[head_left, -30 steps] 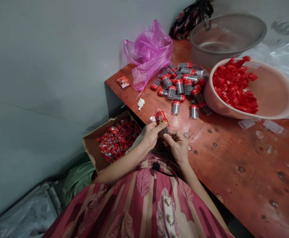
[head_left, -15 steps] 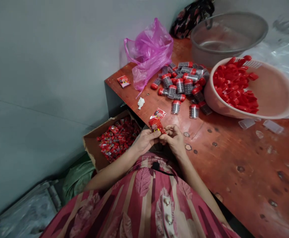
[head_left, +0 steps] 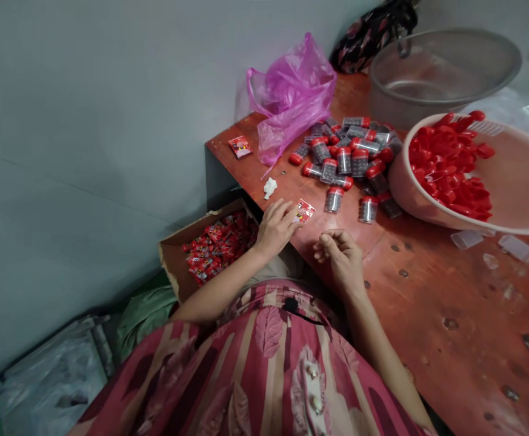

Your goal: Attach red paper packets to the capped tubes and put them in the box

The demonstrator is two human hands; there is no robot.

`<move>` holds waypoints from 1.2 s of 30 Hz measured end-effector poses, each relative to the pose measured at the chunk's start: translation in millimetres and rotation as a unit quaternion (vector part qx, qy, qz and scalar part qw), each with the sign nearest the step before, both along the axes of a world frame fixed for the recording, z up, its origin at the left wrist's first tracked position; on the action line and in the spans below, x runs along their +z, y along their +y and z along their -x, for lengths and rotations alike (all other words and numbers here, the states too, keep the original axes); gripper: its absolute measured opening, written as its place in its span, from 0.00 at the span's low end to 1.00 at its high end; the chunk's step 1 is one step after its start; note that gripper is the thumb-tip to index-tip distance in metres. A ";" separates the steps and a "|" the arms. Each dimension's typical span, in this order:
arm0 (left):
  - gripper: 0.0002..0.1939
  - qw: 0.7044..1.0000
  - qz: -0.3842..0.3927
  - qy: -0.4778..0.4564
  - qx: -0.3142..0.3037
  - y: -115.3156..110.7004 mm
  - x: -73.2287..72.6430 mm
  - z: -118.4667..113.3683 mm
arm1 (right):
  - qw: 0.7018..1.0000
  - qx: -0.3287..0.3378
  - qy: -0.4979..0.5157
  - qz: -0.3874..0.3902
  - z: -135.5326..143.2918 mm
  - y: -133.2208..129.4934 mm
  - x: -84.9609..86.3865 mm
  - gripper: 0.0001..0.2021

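My left hand (head_left: pixel 277 230) reaches over the table's near edge, fingers stretched out. Its fingertips are at the left side of a small red printed packet (head_left: pixel 306 211) lying flat on the table. To the right, my right hand (head_left: pixel 342 255) is held at the table edge with the fingers curled and the thumb against the index finger. Whether anything is in that pinch is too small to tell. Below my left hand stands a cardboard box (head_left: pixel 169 266) holding many red packets (head_left: pixel 219 245). Another red packet (head_left: pixel 240 146) lies near the table's far left corner.
Small clear jars with red caps (head_left: pixel 344 160) are heaped ahead. Beyond are a pink plastic bag (head_left: pixel 298 79) and a grey basin (head_left: pixel 446 91). A pink basin (head_left: pixel 519 175) holds red plastic pieces (head_left: pixel 450 172). A white scrap (head_left: pixel 270 188) lies by the edge.
The red packet that both hands held is out of them and I cannot single it out now. My hands have parted, the left moving forward to the packet on the table. The view has shifted slightly.
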State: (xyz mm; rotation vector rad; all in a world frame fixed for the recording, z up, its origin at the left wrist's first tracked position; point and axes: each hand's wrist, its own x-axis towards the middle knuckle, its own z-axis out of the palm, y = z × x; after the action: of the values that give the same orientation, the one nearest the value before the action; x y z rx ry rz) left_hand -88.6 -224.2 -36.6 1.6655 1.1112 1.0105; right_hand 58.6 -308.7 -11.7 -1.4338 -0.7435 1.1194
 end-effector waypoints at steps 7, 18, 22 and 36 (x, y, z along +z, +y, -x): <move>0.10 0.985 -0.109 0.136 0.016 17.5 -33.5 -20.0 | 0.998 0.009 -0.050 0.035 -6.4 -4.1 -8.6 0.10; 0.12 0.974 -0.221 0.052 0.009 4.0 -9.2 -15.6 | 0.996 -0.058 -0.008 -0.063 7.9 42.9 0.4 0.18; 0.20 0.996 -0.038 -0.071 -0.025 -4.2 5.1 -8.1 | 0.998 -0.040 0.005 -0.051 -1.4 49.2 9.4 0.15; 0.19 0.889 0.389 -0.217 -0.103 -17.3 11.0 -25.5 | 0.988 0.131 -0.080 0.021 -42.9 40.2 18.5 0.18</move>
State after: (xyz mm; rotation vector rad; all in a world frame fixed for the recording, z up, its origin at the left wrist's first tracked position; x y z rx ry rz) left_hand -63.1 -241.5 -25.6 0.8281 0.8446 0.6191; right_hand 101.5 -268.5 6.8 -1.5059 -1.0515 1.2341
